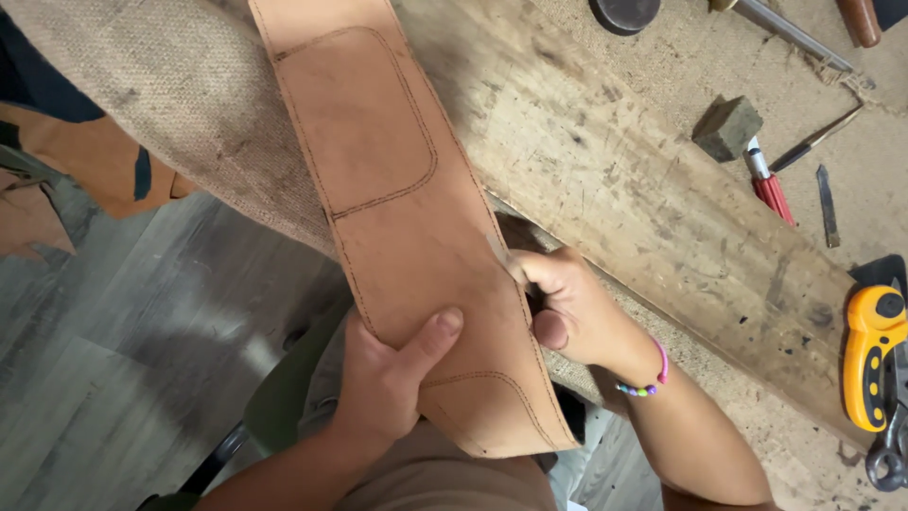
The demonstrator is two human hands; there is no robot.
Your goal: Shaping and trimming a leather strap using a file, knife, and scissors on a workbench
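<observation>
Left of the leather strip (pixel 397 218), grey plank flooring (pixel 123 360) shows below a fold of coarse burlap cloth (pixel 180 95) that drapes over the counter's edge. The strip itself is long, tan, marked with dark stitch-hole lines, and runs from the top of the view down toward the person's lap, lying partly on the burlap. The left hand (pixel 383 378) holds the strip's lower left edge, its grip closed with the thumb pressed flat on the leather's face and the fingers hidden beneath. Just right of the strip, the right hand (pixel 567 312) pinches the strip's right edge, fingers curled tight around it; a beaded bracelet (pixel 648 378) circles that wrist. Further right of the strip lies the worn wooden counter (pixel 643 189), with a small dark block (pixel 726 128), a red-handled tool (pixel 771 185) and, farthest from the strip, a yellow rotary cutter (pixel 872 355).
</observation>
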